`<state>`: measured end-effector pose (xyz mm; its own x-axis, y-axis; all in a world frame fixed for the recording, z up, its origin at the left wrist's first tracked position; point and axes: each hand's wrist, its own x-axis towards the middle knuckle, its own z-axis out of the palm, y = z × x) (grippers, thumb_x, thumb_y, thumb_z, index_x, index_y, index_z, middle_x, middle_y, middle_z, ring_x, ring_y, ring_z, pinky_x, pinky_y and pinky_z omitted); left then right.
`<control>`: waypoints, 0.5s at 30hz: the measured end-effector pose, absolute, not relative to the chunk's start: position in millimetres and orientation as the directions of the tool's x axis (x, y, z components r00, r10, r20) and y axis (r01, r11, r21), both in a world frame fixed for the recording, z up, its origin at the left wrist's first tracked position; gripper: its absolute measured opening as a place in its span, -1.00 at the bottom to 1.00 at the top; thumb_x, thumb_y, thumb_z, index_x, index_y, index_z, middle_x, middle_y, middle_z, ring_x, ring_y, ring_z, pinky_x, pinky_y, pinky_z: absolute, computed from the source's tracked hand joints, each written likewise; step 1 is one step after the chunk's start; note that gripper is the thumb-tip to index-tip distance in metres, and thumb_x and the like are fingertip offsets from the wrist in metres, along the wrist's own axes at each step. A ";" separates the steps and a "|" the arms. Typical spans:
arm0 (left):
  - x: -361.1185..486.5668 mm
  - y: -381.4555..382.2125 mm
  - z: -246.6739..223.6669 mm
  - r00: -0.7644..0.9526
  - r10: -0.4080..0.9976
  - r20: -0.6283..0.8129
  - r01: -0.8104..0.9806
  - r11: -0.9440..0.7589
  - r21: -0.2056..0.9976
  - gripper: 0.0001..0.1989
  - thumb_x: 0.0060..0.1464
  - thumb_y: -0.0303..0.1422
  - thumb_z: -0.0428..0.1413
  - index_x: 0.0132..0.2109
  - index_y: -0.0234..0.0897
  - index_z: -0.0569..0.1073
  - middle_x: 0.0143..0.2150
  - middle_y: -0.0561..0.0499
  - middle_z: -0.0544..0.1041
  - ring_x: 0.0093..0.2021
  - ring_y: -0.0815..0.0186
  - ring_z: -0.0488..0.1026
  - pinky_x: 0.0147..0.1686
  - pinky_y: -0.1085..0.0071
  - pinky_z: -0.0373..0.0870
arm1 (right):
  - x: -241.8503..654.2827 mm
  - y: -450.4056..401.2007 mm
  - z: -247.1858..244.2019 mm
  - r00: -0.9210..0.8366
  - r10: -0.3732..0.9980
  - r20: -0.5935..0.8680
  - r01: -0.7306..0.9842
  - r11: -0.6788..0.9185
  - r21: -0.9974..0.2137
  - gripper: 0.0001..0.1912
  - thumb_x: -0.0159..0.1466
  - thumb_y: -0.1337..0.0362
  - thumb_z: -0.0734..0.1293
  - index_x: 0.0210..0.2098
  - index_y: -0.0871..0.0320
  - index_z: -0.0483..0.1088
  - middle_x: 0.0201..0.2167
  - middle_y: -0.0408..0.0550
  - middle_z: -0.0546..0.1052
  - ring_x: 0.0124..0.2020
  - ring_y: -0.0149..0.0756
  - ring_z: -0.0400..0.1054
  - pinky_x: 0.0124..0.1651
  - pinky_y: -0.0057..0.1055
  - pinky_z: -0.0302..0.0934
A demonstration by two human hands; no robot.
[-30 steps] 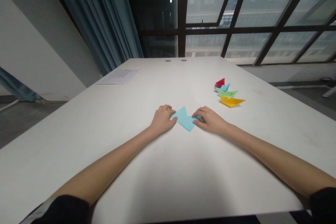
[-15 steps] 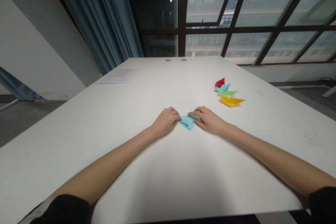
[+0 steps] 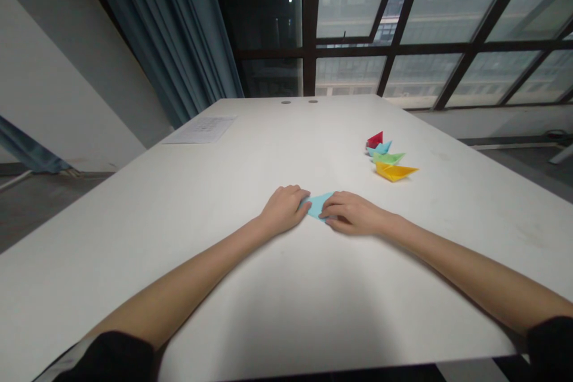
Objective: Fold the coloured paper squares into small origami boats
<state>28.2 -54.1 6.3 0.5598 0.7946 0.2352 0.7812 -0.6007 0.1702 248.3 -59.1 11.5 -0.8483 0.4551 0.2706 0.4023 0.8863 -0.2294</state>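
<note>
A small light-blue piece of folded paper lies on the white table between my two hands. My left hand pinches its left end between thumb and fingers. On the other side, my right hand has its fingers bent over the right part of the paper, pressing it and covering that end. The folds beneath my fingers are hidden.
To the right on the white table stand folded paper boats in a row: yellow, green, blue and red. A printed sheet lies at the back left. Windows and a blue curtain are behind.
The blue paper's lower point no longer shows and its outline looks narrower. My right hand has shifted slightly left and nearer to me, over the paper; my left hand has barely moved.
</note>
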 end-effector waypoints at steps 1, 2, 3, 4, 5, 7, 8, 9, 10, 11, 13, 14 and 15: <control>28.3 -53.8 4.7 0.537 0.808 0.242 0.788 -0.583 0.198 -0.69 0.14 -0.26 -0.05 -0.08 -0.29 0.46 -0.22 -0.13 0.47 -0.19 0.16 0.39 -0.18 0.27 0.26 | 248.1 -59.2 11.4 -0.849 0.453 0.271 0.401 0.887 -0.228 -0.75 0.21 0.33 0.21 -0.17 0.17 0.46 -0.25 0.04 0.52 -0.19 -0.23 0.34 -0.09 -0.26 0.19; 28.3 -53.4 3.2 0.520 0.818 0.246 0.789 -0.570 0.230 -0.69 0.13 -0.25 -0.03 -0.09 -0.29 0.47 -0.22 -0.13 0.46 -0.18 0.16 0.39 -0.18 0.27 0.26 | 248.0 -59.1 11.0 -0.850 0.451 0.272 0.398 0.889 -0.227 -0.75 0.22 0.31 0.21 -0.18 0.17 0.46 -0.25 0.04 0.52 -0.18 -0.23 0.35 -0.08 -0.26 0.19; 28.4 -52.7 2.0 0.505 0.827 0.247 0.784 -0.559 0.271 -0.71 0.11 -0.25 -0.01 -0.13 -0.29 0.49 -0.21 -0.13 0.45 -0.18 0.16 0.38 -0.17 0.27 0.27 | 247.9 -58.9 10.4 -0.850 0.448 0.276 0.396 0.890 -0.224 -0.75 0.22 0.31 0.20 -0.18 0.16 0.46 -0.25 0.04 0.52 -0.17 -0.23 0.35 -0.08 -0.26 0.19; 28.5 -51.8 1.1 0.490 0.836 0.246 0.773 -0.547 0.320 -0.74 0.07 -0.27 0.02 -0.16 -0.29 0.50 -0.21 -0.12 0.45 -0.18 0.18 0.38 -0.16 0.28 0.27 | 247.7 -58.7 9.7 -0.850 0.445 0.282 0.394 0.892 -0.220 -0.75 0.23 0.32 0.20 -0.18 0.16 0.46 -0.24 0.04 0.52 -0.16 -0.24 0.35 -0.09 -0.27 0.18; 28.8 -50.8 0.7 0.472 0.848 0.242 0.758 -0.530 0.379 -0.78 0.04 -0.30 0.05 -0.20 -0.28 0.51 -0.22 -0.10 0.46 -0.19 0.20 0.38 -0.16 0.30 0.28 | 247.6 -58.6 9.1 -0.849 0.441 0.290 0.392 0.895 -0.213 -0.75 0.22 0.33 0.20 -0.17 0.15 0.46 -0.24 0.03 0.53 -0.16 -0.24 0.35 -0.09 -0.27 0.18; 30.1 -48.9 0.8 0.420 0.882 0.213 0.713 -0.466 0.525 -0.83 -0.06 -0.37 0.10 -0.27 -0.27 0.50 -0.30 -0.04 0.47 -0.26 0.25 0.39 -0.22 0.35 0.29 | 247.0 -58.5 7.8 -0.848 0.435 0.303 0.391 0.899 -0.197 -0.75 0.22 0.34 0.19 -0.17 0.15 0.45 -0.23 0.03 0.53 -0.15 -0.24 0.35 -0.08 -0.26 0.17; 31.1 -48.1 1.3 0.387 0.902 0.191 0.677 -0.419 0.605 -0.85 -0.10 -0.40 0.12 -0.29 -0.27 0.49 -0.35 0.00 0.47 -0.31 0.28 0.38 -0.28 0.38 0.29 | 246.7 -58.5 7.1 -0.847 0.433 0.309 0.392 0.900 -0.189 -0.75 0.23 0.33 0.19 -0.17 0.15 0.45 -0.23 0.03 0.53 -0.15 -0.24 0.35 -0.08 -0.26 0.17; 32.5 -47.6 2.0 0.354 0.921 0.161 0.626 -0.361 0.691 -0.84 -0.14 -0.42 0.12 -0.31 -0.28 0.47 -0.40 0.03 0.47 -0.37 0.32 0.37 -0.34 0.41 0.29 | 246.3 -58.4 6.4 -0.845 0.432 0.315 0.394 0.901 -0.181 -0.76 0.24 0.31 0.19 -0.18 0.15 0.45 -0.24 0.04 0.52 -0.15 -0.23 0.34 -0.08 -0.25 0.17; 34.2 -47.5 3.0 0.324 0.938 0.124 0.557 -0.296 0.776 -0.84 -0.17 -0.44 0.13 -0.33 -0.28 0.46 -0.45 0.06 0.45 -0.43 0.36 0.35 -0.40 0.44 0.27 | 245.9 -58.1 5.6 -0.842 0.433 0.321 0.399 0.901 -0.170 -0.76 0.24 0.29 0.19 -0.19 0.15 0.45 -0.23 0.04 0.52 -0.15 -0.23 0.34 -0.09 -0.24 0.17; 36.2 -47.7 4.2 0.301 0.950 0.085 0.473 -0.226 0.851 -0.85 -0.20 -0.46 0.13 -0.35 -0.30 0.44 -0.49 0.09 0.43 -0.48 0.40 0.33 -0.47 0.48 0.23 | 245.5 -57.8 4.8 -0.837 0.438 0.329 0.408 0.899 -0.159 -0.76 0.25 0.27 0.19 -0.20 0.15 0.45 -0.23 0.05 0.52 -0.16 -0.22 0.34 -0.09 -0.24 0.17; 40.9 -49.5 7.3 0.282 0.959 0.008 0.295 -0.095 0.951 -0.84 -0.26 -0.49 0.14 -0.39 -0.32 0.40 -0.55 0.13 0.39 -0.58 0.47 0.28 -0.55 0.52 0.16 | 244.7 -57.2 3.7 -0.814 0.460 0.355 0.438 0.887 -0.144 -0.75 0.25 0.27 0.18 -0.21 0.16 0.45 -0.22 0.06 0.51 -0.19 -0.21 0.34 -0.12 -0.24 0.18; 43.3 -50.8 9.2 0.281 0.960 -0.023 0.215 -0.039 0.976 -0.83 -0.28 -0.50 0.15 -0.40 -0.33 0.38 -0.56 0.14 0.37 -0.60 0.49 0.26 -0.57 0.54 0.14 | 244.3 -57.1 3.6 -0.795 0.478 0.373 0.456 0.877 -0.151 -0.75 0.25 0.29 0.17 -0.20 0.17 0.45 -0.22 0.07 0.51 -0.20 -0.21 0.34 -0.13 -0.24 0.19; 45.6 -52.4 11.1 0.278 0.960 -0.045 0.147 0.004 0.989 -0.81 -0.30 -0.50 0.17 -0.41 -0.33 0.37 -0.57 0.15 0.37 -0.61 0.51 0.25 -0.57 0.54 0.13 | 243.8 -57.1 3.9 -0.771 0.500 0.394 0.472 0.864 -0.174 -0.75 0.24 0.31 0.17 -0.19 0.17 0.45 -0.21 0.07 0.51 -0.20 -0.20 0.34 -0.13 -0.24 0.20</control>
<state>45.6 -52.4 11.1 0.2779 0.9596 -0.0447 0.1468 0.0036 0.9892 243.8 -57.1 3.9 -0.7709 0.5003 0.3942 0.4718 0.8643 -0.1744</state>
